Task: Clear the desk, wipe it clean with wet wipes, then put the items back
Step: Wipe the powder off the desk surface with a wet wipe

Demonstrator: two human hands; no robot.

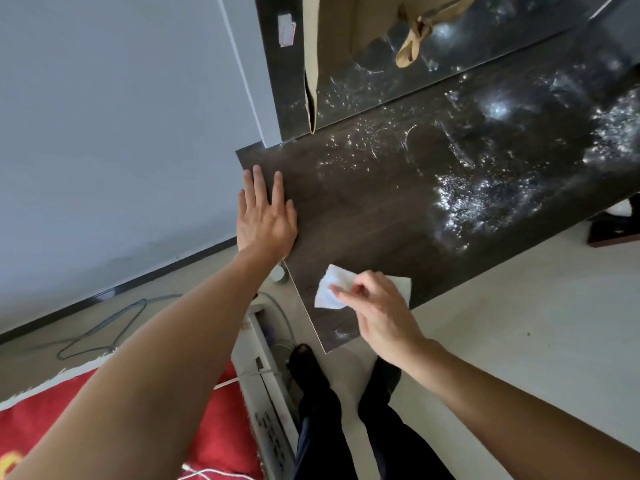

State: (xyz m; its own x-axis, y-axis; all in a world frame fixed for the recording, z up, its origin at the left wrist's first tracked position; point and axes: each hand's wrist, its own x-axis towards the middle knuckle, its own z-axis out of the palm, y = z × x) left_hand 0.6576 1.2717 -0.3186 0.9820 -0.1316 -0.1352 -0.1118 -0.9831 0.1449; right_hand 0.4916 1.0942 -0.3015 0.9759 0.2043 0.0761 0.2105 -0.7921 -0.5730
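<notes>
Left hand (pixel 265 216): flat and open on the desk (pixel 363 202), at 9 o'clock.
Right hand (pixel 377 306): pinches the wet wipe (pixel 329 289), at 6 o'clock.

The desk (pixel 363 209) is dark brown with a fine wood grain, plain at the near left and speckled with glinting silver-white streaks and arcs toward the far right. The wipe (pixel 329 289) is plain white. A tan bag (pixel 325 46) shows at the far side, left of it a white label (pixel 286 31) outlined in red on a glossy black panel (pixel 277 81). The wall (pixel 104 133) is pale blue-grey, its skirting (pixel 121 289) black, the floor (pixel 519 323) cream. The cable (pixel 104 323) is grey-blue. The near-left rug (pixel 221 438) is red with a white edge. The trousers (pixel 346 445) are dark navy, the shoes (pixel 304 365) black.
</notes>
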